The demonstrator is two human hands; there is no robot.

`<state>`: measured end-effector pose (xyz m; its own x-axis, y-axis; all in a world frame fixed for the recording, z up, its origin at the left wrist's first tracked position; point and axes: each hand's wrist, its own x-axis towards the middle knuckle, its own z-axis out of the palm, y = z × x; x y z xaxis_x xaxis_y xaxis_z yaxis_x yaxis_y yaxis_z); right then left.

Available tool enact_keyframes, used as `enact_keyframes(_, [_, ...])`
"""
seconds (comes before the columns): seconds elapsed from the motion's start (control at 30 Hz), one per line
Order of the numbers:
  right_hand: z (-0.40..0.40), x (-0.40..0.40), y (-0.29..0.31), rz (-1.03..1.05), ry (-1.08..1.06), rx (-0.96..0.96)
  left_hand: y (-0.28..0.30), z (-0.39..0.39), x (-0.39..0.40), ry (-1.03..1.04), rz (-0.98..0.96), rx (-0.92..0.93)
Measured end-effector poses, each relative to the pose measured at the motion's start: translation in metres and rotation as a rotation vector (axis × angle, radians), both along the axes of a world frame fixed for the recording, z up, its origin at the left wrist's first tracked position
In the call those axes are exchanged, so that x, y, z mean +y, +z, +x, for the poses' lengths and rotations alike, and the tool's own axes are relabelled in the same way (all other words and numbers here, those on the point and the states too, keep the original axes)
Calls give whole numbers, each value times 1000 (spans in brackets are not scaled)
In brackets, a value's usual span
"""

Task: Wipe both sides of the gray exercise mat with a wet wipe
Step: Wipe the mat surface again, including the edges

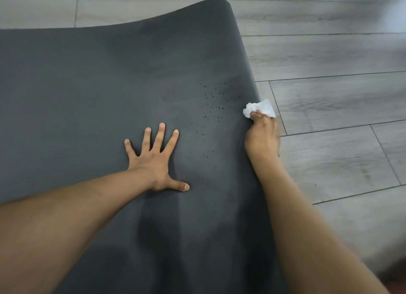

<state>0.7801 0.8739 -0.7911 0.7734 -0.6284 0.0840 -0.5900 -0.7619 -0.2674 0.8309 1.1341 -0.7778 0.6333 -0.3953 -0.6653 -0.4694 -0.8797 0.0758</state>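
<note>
Left grip (153, 159): fingers spread straight, palm flat, pressing the gray mat (87, 85) on the floor (340, 96). Right grip (262, 137): fingers curled, pinching a crumpled white wipe (259, 108) at the mat's right edge. Dark droplet spots (211, 109) on the mat between the two grips. Far mat end curls up.

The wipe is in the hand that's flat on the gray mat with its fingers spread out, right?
Not quite. The head view shows the white wipe pinched in the right hand at the gray mat's right edge. The hand flat on the mat with fingers spread is the left hand, and it holds nothing.
</note>
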Motion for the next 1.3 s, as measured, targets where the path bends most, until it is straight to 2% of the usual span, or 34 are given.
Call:
enact_keyframes(0.07, [2,33,-5,81,24,-45,1,0,-1,3,8,3])
enact_keyframes(0.13, [-5,81,-14,158,172,-66,1,0,0,4,9,2])
enact_keyframes(0.2, [-17,127,-16,147,331,-55,0,1,0,10,1,4])
enact_keyframes(0.3, [-20,118,-10,85,496,-24,1,0,0,14,-6,1])
enact_keyframes(0.33, [-20,97,-10,40,477,-7,2,1,0,10,-5,-2])
enact_keyframes(0.47, [-32,-4,-6,-91,165,97,1,0,1,4,-11,4])
enact_keyframes(0.53, [-38,-12,-5,-85,95,84,0,1,1,3,-14,3])
enact_keyframes(0.6, [-33,14,-9,-39,57,17,1,1,1,3,-13,10])
enact_keyframes(0.73, [-30,104,-25,175,333,-106,1,2,1,5,-9,13])
enact_keyframes(0.8, [-32,127,-19,142,461,-98,2,2,1,7,-5,14])
enact_keyframes(0.87, [-37,105,-8,67,532,-66,5,3,1,12,0,19])
enact_keyframes(0.9, [-43,82,-6,21,499,-30,6,3,1,8,1,19])
enact_keyframes(1.0, [-69,9,-13,-56,214,14,5,2,2,5,-20,11])
enact_keyframes(1.1, [-83,6,-34,-60,182,-82,6,-4,6,-3,-71,-46])
enact_keyframes(1.17, [-83,6,-44,-32,154,-217,9,-20,7,-81,-151,-198])
enact_keyframes(1.23, [-81,1,-46,0,160,-275,11,-52,11,-155,-230,-348])
enact_keyframes(1.3, [-82,1,-44,-5,159,-258,7,-86,19,-132,-248,-320])
